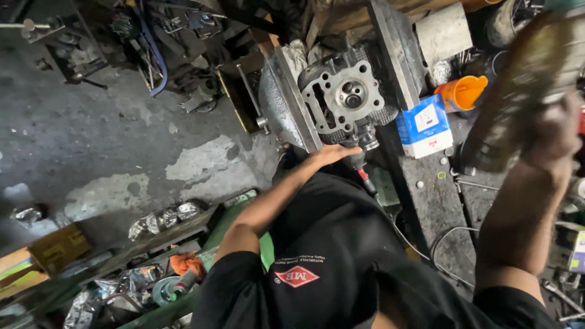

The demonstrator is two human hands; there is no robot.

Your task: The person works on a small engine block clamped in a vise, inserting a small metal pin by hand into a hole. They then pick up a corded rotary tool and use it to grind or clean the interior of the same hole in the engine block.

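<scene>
A grey metal cylinder head sits clamped between the two steel jaws of a vise at the top centre. My left hand reaches out just below it, fingers stretched flat against the vise's lower edge, next to a dark fitting with a red tip. It holds nothing. My right hand is raised at the far right and grips a brownish-green bottle, which is blurred and tilted. My black shirt fills the lower middle.
A blue and white carton and an orange funnel stand on the grimy workbench right of the vise. A cable loops across the bench. Stained concrete floor lies left, with a cardboard box, foil-wrapped parts and an orange rag below.
</scene>
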